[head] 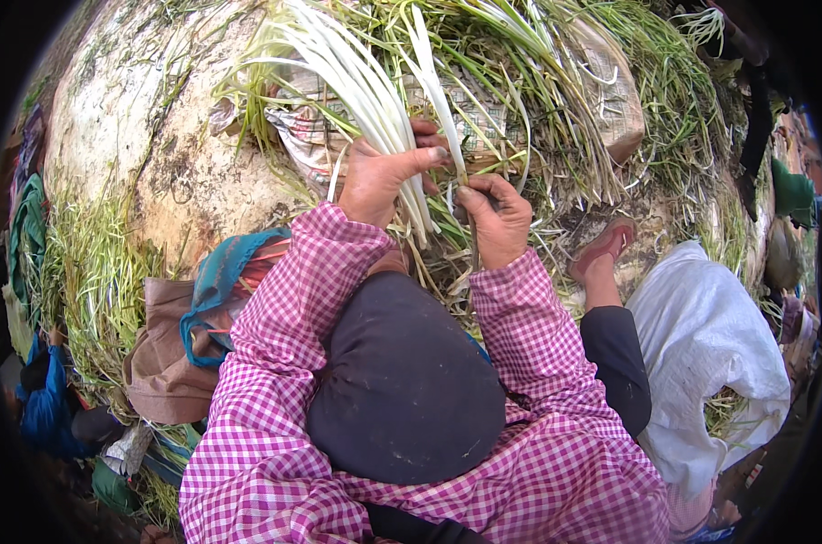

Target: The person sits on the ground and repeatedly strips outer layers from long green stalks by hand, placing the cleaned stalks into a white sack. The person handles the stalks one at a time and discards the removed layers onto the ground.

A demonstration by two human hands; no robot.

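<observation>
My left hand (382, 175) is closed around a bunch of long, peeled white stalks (349, 78), possibly scallions or young garlic. Their pale green tops fan away from me, and the trimmed ends hang below my palm. Between the thumb and fingers of my right hand (494, 216) is the lower end of one single white stalk (432, 81), which stands apart from the bunch. A printed woven sack (475, 109) lies just beyond both hands, partly covered by loose stalks. More unpeeled stalks (581, 129) with brownish root ends lie to its right.
A white woven sack (696, 340) lies at my right, beside my shoe (604, 248). On my left are a brown cloth bag (173, 367) and a teal-edged bag (217, 279). Green leaf scraps (91, 258) cover much of the ground. Another person in blue (47, 387) is at far left.
</observation>
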